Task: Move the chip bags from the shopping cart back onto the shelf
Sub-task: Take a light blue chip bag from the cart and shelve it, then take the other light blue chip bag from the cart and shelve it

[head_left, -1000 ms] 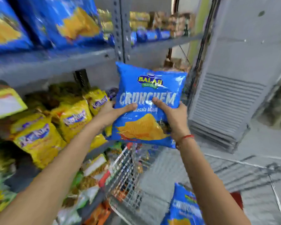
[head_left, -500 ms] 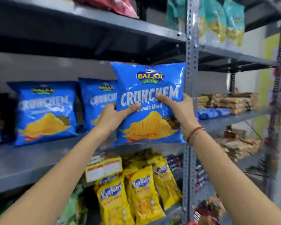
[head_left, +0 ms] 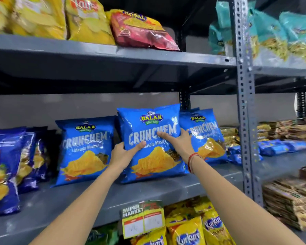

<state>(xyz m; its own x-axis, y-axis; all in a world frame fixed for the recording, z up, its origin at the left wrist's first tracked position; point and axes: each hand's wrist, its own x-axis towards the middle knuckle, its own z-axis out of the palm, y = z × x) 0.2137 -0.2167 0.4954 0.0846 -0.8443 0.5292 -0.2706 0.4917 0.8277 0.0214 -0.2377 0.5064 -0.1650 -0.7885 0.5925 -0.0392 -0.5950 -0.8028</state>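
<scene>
Left hand [head_left: 121, 153]: grip closed on the left edge of the held chip bag [head_left: 153, 144], thumb across the front.
Right hand [head_left: 179, 144]: grip closed on the right side, fingers spread over the lettering.
Held chip bag: upright, between both grips, bottom edge at or just above the grey shelf [head_left: 148, 190]; contact could not be confirmed.
Neighbouring blue bags: one at left [head_left: 86, 149], one at right [head_left: 206, 137], both close beside it.
Risk, judged: released near the front edge, the puffed bag might tip forward and fall; pushed back carelessly, it might topple a neighbour.
</scene>
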